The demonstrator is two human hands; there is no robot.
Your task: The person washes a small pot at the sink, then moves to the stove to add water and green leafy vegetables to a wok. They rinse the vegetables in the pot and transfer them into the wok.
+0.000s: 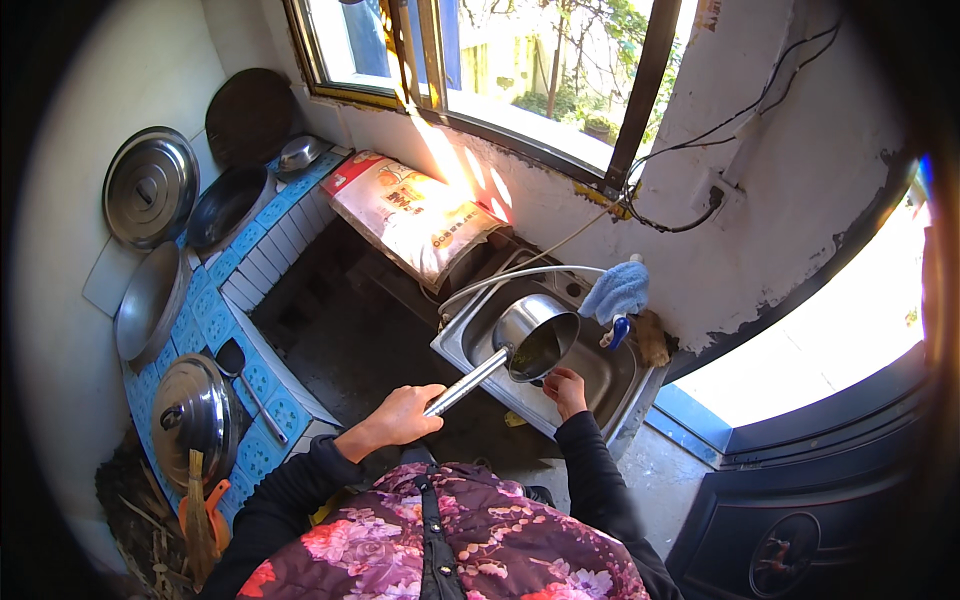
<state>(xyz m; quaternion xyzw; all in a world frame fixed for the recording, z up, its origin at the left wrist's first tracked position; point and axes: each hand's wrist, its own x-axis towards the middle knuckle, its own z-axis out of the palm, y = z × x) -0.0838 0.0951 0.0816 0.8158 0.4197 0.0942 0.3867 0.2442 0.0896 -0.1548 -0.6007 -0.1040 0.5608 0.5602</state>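
Observation:
My left hand (405,414) is closed around the long metal handle of a steel saucepan (525,319). The pan is tilted over a stainless steel sink (600,371), its mouth turned to the right. Some liquid with small greenish bits shows inside it. Just below the rim is my right hand (565,391), its fingers curled close to the pan's lower edge. Whether those fingers grip the pan is hidden. Behind the pan, a light blue cloth (616,291) hangs over the tap, and a blue tap handle (619,331) shows beneath it.
A pale hose (525,274) arches over the sink's back edge. Beyond it lies a printed cardboard box (416,214). On the left, a blue-tiled stove counter (259,373) bears a lidded wok (191,420), a ladle (251,386) and other pans. A dark door (810,487) stands at right.

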